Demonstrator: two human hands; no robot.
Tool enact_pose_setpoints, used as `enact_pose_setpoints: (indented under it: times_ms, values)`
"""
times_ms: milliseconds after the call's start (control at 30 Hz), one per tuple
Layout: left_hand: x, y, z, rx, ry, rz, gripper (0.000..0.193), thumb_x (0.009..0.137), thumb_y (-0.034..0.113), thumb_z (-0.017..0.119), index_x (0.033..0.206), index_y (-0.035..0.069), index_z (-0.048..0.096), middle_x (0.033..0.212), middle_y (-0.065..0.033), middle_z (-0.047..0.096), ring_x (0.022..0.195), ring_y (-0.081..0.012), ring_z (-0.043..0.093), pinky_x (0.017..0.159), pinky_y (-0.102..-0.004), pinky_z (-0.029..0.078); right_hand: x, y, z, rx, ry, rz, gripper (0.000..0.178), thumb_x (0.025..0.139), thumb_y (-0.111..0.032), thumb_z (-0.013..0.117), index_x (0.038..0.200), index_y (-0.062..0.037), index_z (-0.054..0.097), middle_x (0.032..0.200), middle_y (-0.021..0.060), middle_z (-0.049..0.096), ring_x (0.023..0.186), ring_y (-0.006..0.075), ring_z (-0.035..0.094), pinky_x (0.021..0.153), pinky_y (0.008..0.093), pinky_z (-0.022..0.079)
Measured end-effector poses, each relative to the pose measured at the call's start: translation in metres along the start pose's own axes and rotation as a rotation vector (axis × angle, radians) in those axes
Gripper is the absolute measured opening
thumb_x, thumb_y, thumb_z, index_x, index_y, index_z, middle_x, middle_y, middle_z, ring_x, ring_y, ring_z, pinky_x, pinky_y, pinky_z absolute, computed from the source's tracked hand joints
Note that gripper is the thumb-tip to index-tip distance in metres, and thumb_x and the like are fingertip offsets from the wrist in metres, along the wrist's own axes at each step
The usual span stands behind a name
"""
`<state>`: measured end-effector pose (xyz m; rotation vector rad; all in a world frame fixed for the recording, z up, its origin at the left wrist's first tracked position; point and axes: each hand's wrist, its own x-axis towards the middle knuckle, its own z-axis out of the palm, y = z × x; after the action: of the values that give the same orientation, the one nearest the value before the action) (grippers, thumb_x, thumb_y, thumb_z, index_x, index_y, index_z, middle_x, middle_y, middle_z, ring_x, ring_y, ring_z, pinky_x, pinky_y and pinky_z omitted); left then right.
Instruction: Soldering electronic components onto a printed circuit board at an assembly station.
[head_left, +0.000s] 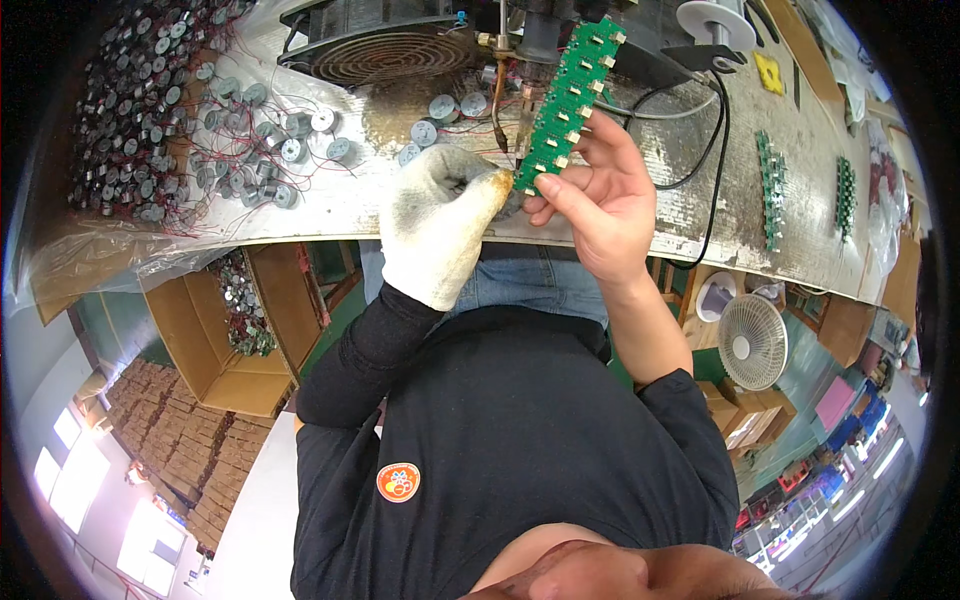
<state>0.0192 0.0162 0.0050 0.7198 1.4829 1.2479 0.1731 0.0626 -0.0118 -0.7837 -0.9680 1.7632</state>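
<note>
My bare right hand (pixel 610 200) grips the lower end of a long green circuit board (pixel 570 105), thumb on top and fingers behind. The board stands tilted, its far end leaning right, with several small white connectors along it. My left hand (pixel 437 225), in a white work glove with browned fingertips, is closed in a pinch beside the board's lower corner. What it pinches is too small to make out. Just beyond the gloved fingertips, the soldering tip (pixel 500 132) of a fixed upright iron points down near the board. Small round grey motors (pixel 424 132) lie behind my left hand.
A heap of small motors with red wires (pixel 150 110) covers the table's left. A black fan (pixel 385 58) stands at the back. More green boards (pixel 771 190) lie at right, past a black cable (pixel 722 150). An open cardboard box (pixel 240 385) sits below the left edge.
</note>
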Motion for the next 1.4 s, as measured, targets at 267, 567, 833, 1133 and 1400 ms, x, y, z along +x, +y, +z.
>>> enact_pose_setpoints:
  times_ms: [267, 567, 833, 1133, 1400]
  values:
    - [0.0, -0.013, 0.0, -0.015, 0.021, -0.036, 0.014, 0.082, 0.011, 0.066, 0.084, -0.003, 0.064, 0.073, -0.0059, 0.064, 0.067, -0.0097, 0.059, 0.059, -0.0239, 0.047, -0.003, 0.009, -0.005, -0.005, 0.019, -0.001, 0.059, 0.081, 0.014, 0.058, 0.134, 0.0013, 0.036, 0.112, 0.0168, 0.057, 0.075, 0.021, 0.067, 0.058, 0.0281, 0.057]
    - [0.001, -0.011, -0.001, 0.086, 0.033, 0.004, 0.014, 0.082, 0.011, 0.065, 0.081, -0.003, 0.064, 0.073, -0.0062, 0.064, 0.066, -0.0099, 0.058, 0.059, -0.0248, 0.046, -0.002, 0.007, -0.003, -0.016, 0.019, 0.021, 0.058, 0.081, 0.014, 0.058, 0.133, 0.0017, 0.036, 0.112, 0.017, 0.057, 0.075, 0.0211, 0.067, 0.057, 0.0283, 0.057]
    - [-0.028, -0.012, -0.021, 0.236, -0.113, 0.093, 0.008, 0.082, 0.004, 0.065, 0.087, -0.001, 0.062, 0.073, -0.0075, 0.065, 0.062, -0.0111, 0.061, 0.058, -0.024, 0.049, -0.018, -0.006, -0.016, 0.11, -0.056, 0.36, 0.061, 0.079, 0.012, 0.06, 0.134, 0.0004, 0.035, 0.114, 0.0182, 0.055, 0.066, 0.0208, 0.065, 0.05, 0.0267, 0.053]
    - [-0.069, -0.014, 0.035, 0.752, 0.149, 0.946, 0.046, 0.057, 0.014, 0.081, 0.099, 0.01, 0.064, 0.092, -0.0076, 0.062, 0.081, -0.0263, 0.059, 0.071, -0.0384, 0.046, -0.108, -0.056, -0.012, 0.036, -0.029, 0.271, 0.057, 0.078, 0.014, 0.06, 0.126, -0.0033, 0.034, 0.109, 0.0159, 0.055, 0.068, 0.0193, 0.065, 0.05, 0.0269, 0.055]
    - [-0.069, -0.001, 0.115, 0.219, -0.262, 0.84, 0.027, 0.063, 0.006, 0.074, 0.088, 0.009, 0.064, 0.086, -0.0079, 0.063, 0.083, -0.0282, 0.06, 0.075, -0.0348, 0.049, -0.119, -0.096, -0.063, -0.471, 0.358, -0.478, 0.025, 0.094, -0.012, 0.053, 0.116, 0.0003, 0.051, 0.105, 0.0102, 0.059, 0.083, 0.0129, 0.058, 0.069, 0.0244, 0.049]
